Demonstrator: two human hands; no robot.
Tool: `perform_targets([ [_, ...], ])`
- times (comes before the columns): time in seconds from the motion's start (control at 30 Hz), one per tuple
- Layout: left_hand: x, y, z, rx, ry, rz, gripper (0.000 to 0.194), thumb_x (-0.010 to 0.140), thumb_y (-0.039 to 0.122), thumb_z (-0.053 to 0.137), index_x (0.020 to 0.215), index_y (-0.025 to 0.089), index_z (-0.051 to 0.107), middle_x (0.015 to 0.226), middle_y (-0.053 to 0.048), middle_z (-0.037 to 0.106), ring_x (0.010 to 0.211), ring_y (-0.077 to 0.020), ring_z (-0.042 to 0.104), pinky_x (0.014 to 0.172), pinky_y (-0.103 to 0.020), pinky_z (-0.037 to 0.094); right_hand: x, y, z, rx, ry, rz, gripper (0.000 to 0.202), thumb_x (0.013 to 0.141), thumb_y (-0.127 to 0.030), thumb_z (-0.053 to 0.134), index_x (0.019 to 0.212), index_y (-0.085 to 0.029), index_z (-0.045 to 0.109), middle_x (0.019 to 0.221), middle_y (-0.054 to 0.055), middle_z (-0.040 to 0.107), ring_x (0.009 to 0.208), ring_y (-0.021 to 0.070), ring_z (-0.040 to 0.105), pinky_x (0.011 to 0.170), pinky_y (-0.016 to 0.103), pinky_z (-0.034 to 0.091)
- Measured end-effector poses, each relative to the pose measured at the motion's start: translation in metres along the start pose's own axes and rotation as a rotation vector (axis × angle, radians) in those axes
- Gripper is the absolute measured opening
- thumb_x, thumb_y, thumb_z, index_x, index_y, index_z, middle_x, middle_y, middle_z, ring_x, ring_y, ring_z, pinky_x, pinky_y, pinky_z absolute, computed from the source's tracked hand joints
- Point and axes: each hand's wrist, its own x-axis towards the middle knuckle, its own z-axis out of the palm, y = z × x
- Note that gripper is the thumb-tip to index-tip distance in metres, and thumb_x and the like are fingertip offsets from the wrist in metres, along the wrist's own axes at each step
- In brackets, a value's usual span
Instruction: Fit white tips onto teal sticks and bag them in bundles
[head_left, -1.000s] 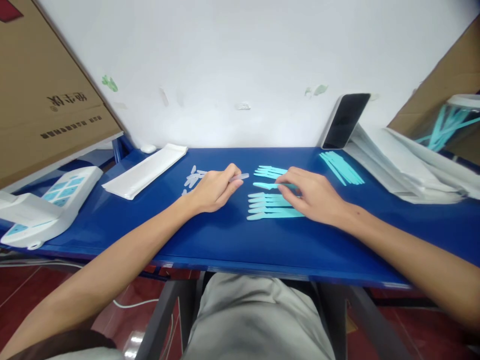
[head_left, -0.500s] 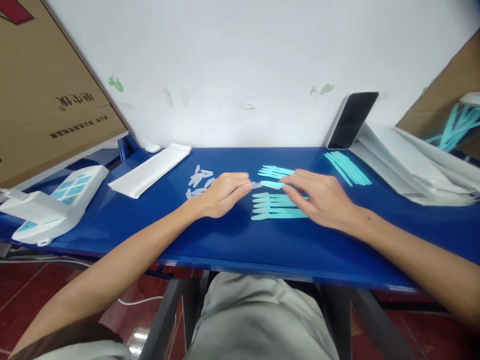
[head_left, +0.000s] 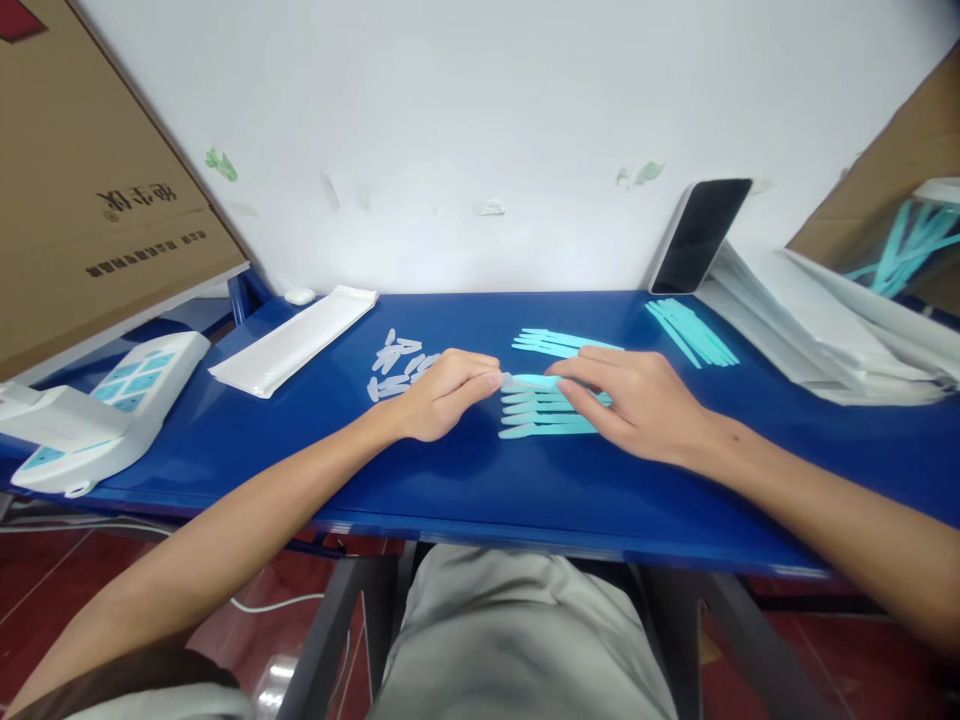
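Note:
Between my hands is a turquoise stick [head_left: 536, 382] with a translucent cap [head_left: 511, 382] over its left end. My left hand [head_left: 454, 393] pinches the cap between thumb and fingers. My right hand [head_left: 630, 400] is closed on the stick's right part. Just below lie several capped turquoise sticks [head_left: 536, 419] in a row, partly under my right hand. Farther back is a group of turquoise sticks [head_left: 551, 341]. Loose translucent caps [head_left: 394, 355] are scattered left of my left hand.
On the blue table [head_left: 450, 490] are a white packet [head_left: 296, 340], a white power strip [head_left: 139, 400], more turquoise sticks [head_left: 691, 333] and white bags [head_left: 802, 320] at the right. A phone [head_left: 700, 237] leans on the wall. Cardboard boxes stand at both sides.
The cap and stick, which met only at their tips, now overlap, with the stick's end inside the cap. Both hands are closer together and slightly lower. The view has shifted slightly.

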Motion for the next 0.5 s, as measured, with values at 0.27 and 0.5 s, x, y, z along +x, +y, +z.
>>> perform_targets([
  [0.27, 0.001, 0.003, 0.013, 0.085, 0.156, 0.04, 0.046, 0.11, 0.042, 0.031, 0.069, 0.021, 0.036, 0.065, 0.002, 0.038, 0.06, -0.0136, 0.035, 0.06, -0.032, 0.032, 0.0, -0.004, 0.0, -0.103, 0.071, 0.019, 0.033, 0.094, -0.049, 0.057, 0.098, -0.017, 0.068, 0.085, 0.007, 0.072, 0.068, 0.0192, 0.063, 0.058, 0.03, 0.037],
  [0.5, 0.003, 0.002, 0.022, 0.144, 0.22, 0.12, 0.043, 0.111, 0.039, 0.032, 0.073, 0.021, 0.036, 0.068, 0.002, 0.039, 0.059, -0.0133, 0.036, 0.06, -0.032, 0.033, -0.001, 0.0, -0.004, -0.187, 0.048, -0.009, 0.033, 0.105, -0.039, 0.044, 0.102, -0.021, 0.071, 0.085, 0.006, 0.077, 0.073, 0.0205, 0.069, 0.056, 0.031, 0.033],
])
